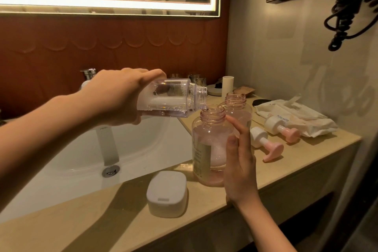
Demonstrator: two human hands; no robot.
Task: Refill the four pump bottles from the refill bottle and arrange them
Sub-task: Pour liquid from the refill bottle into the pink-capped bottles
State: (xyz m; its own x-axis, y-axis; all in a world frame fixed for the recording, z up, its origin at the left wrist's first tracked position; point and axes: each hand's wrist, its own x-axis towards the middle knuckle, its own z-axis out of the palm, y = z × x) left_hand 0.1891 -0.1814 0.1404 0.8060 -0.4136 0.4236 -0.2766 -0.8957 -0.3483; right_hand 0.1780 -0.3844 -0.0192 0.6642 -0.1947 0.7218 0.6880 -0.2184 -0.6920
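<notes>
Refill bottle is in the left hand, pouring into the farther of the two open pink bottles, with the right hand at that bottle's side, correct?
Not quite. In the head view the left hand tips the refill bottle into the nearer pink bottle, not the farther pink bottle; the right hand is at the nearer one's side.

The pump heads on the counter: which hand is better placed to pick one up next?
Probably right. The right hand is open beside the front pink bottle, near the pump heads; the left hand grips the tilted refill bottle.
</notes>
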